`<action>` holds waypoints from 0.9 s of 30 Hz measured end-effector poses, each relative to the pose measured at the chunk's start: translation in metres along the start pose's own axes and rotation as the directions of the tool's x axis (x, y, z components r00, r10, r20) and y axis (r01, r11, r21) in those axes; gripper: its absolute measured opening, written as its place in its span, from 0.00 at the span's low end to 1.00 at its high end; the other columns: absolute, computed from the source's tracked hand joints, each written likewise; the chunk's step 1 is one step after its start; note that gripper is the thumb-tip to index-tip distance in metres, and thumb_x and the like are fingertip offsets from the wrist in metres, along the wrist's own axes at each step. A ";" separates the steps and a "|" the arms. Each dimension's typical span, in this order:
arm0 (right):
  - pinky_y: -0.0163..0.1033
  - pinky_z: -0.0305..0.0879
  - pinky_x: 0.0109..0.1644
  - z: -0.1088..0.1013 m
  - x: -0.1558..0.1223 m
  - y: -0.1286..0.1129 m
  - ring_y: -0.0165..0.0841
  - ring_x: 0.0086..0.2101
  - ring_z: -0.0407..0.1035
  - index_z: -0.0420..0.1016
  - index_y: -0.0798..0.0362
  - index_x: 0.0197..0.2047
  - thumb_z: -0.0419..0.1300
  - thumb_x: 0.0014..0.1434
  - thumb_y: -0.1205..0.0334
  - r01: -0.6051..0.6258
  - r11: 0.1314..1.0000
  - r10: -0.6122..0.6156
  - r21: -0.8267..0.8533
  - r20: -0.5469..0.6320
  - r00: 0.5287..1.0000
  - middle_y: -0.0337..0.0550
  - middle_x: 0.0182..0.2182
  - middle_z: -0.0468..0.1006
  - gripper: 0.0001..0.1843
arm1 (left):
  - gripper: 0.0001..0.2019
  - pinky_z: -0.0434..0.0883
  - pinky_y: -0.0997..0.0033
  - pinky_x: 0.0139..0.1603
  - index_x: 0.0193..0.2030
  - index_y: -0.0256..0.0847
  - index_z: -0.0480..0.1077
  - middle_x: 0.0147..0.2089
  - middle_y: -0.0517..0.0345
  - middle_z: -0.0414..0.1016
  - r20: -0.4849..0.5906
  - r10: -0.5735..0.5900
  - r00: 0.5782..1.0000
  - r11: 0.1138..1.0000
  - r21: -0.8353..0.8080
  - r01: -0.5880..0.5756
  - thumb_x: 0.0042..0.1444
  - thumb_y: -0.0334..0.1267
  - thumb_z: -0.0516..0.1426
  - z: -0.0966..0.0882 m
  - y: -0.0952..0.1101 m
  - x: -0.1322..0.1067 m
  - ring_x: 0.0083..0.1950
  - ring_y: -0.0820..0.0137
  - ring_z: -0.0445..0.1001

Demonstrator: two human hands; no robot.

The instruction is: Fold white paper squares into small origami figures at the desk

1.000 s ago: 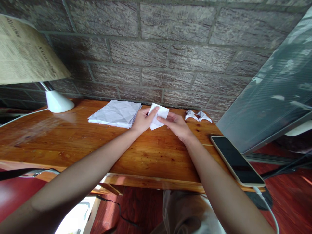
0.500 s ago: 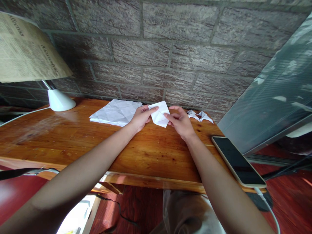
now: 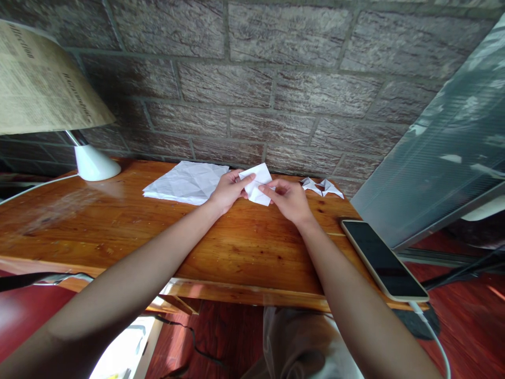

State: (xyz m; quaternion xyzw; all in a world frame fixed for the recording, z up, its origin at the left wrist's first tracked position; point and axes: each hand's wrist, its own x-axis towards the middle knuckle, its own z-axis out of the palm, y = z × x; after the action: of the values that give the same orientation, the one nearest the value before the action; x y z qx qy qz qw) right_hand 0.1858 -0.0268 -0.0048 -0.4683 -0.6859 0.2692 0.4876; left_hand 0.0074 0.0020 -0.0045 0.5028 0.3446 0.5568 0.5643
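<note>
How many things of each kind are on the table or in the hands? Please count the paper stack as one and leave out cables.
Lamp: 1
Paper stack: 1
Folded paper, held by left hand and right hand: 1
Small folded shapes: 2
Phone: 1
Total: 6
</note>
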 end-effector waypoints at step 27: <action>0.36 0.60 0.28 -0.001 -0.001 -0.004 0.31 0.21 0.66 0.77 0.50 0.33 0.61 0.57 0.34 0.051 0.996 -0.051 -0.068 -0.007 0.999 0.37 0.19 0.73 0.25 | 0.29 0.80 0.75 0.30 0.53 0.42 0.77 0.38 0.60 0.76 0.077 0.113 0.991 0.991 0.059 -0.117 0.43 0.46 0.71 -0.003 0.003 -0.001 0.31 0.77 0.72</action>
State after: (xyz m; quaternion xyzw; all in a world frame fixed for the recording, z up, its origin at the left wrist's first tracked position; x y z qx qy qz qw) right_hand 0.1857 -0.0294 -0.0018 -0.4680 -0.7043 0.2313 0.4810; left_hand 0.0032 0.0009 -0.0030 0.5596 0.3114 0.5582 0.5275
